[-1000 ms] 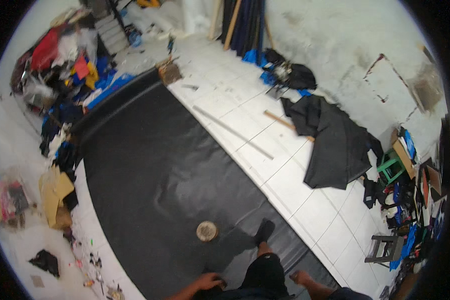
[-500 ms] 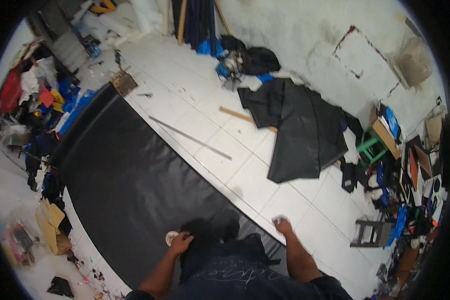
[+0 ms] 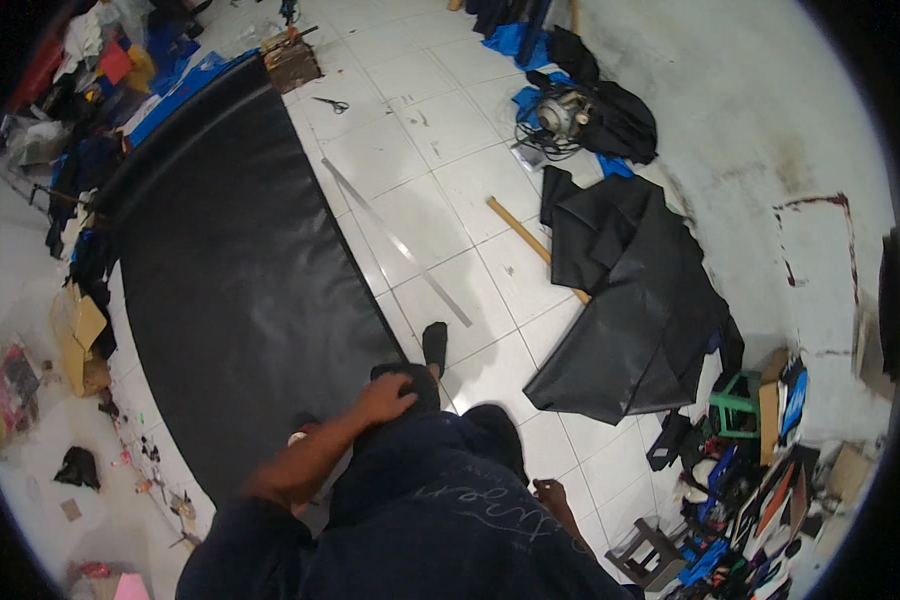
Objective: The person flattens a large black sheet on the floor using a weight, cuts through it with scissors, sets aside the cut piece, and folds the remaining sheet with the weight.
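Left hand (image 3: 385, 400): it rests on the dark trouser leg (image 3: 422, 392), near the lower centre of the frame; its fingers are loosely stretched, a little bent, and clamped on nothing.
Right hand (image 3: 549, 495): it hangs low, right of the lower centre, above the white tiles (image 3: 480, 110); its fingers are curled, but I cannot tell if they are closed on some small thing.
Black sheet (image 3: 240, 250): it is spread flat over the left half of the frame, with a rolled part along its upper-left end; the left forearm (image 3: 315, 455) passes above its lower part.
Round pale object (image 3: 301, 435): it is mostly hidden behind this forearm, lower left of the centre.
Foot (image 3: 435, 345): in dark covering, it stands just beside the right edge of the sheet.
Metal strip (image 3: 400, 245): long and thin, it lies slanted on the tiles, near the same edge.
Scissors (image 3: 334, 105): they lie on the tiles in the upper part, below and right of a brown block (image 3: 292, 66).
Folded dark material (image 3: 640, 310): it lies in a heap right of the centre, partly over a wooden stick (image 3: 520, 230).
Stools: a green one (image 3: 734, 405) and a grey one (image 3: 647, 555) are at the lower right.
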The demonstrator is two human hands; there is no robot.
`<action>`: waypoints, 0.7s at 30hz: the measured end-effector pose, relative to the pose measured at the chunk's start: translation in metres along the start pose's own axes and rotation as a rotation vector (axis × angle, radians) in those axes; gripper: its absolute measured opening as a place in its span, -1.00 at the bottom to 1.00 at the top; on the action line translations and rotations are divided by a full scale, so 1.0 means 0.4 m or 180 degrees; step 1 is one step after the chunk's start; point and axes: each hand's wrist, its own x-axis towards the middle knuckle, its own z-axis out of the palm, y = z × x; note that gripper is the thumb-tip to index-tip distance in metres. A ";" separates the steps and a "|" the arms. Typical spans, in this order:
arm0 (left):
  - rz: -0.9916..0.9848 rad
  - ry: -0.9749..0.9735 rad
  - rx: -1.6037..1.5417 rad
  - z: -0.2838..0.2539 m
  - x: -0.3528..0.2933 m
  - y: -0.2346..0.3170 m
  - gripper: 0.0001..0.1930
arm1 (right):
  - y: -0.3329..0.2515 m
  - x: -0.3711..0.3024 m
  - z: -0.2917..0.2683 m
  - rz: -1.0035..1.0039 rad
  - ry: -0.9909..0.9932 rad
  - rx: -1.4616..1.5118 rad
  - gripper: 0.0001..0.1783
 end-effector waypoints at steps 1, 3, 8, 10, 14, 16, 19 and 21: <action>0.0116 -0.0122 -0.0095 -0.099 0.042 0.075 -0.51 | -0.063 -0.021 -0.026 0.0122 -0.0151 0.0039 -0.56; 0.0123 -0.0091 0.0218 -0.186 0.176 0.094 -0.45 | -0.183 -0.034 -0.109 0.0335 -0.0313 0.0111 -0.63; -0.0028 0.0784 -0.0523 -0.379 0.505 0.245 -0.48 | -0.434 0.206 -0.257 -0.0283 0.0086 0.1388 -0.60; -0.0252 0.1092 -0.0712 -0.419 0.571 0.227 -0.48 | -0.687 0.289 -0.359 -0.0813 -0.0160 0.0643 -0.62; -0.0601 0.1223 -0.1025 -0.476 0.720 0.269 -0.51 | -0.919 0.623 -0.560 -0.2100 -0.0372 -0.1763 -0.59; -0.0772 0.1752 -0.1402 -0.466 0.707 0.242 -0.56 | -1.182 0.687 -0.600 -0.1904 -0.0225 -0.2154 -0.56; -0.0946 0.2444 -0.1008 -0.470 0.705 0.276 -0.59 | -1.693 0.717 -0.698 -0.1970 0.0025 -0.2426 -0.54; -0.1024 0.2419 -0.1318 -0.485 0.719 0.267 -0.61 | -1.905 0.731 -0.684 -0.2335 -0.0022 -0.2555 -0.55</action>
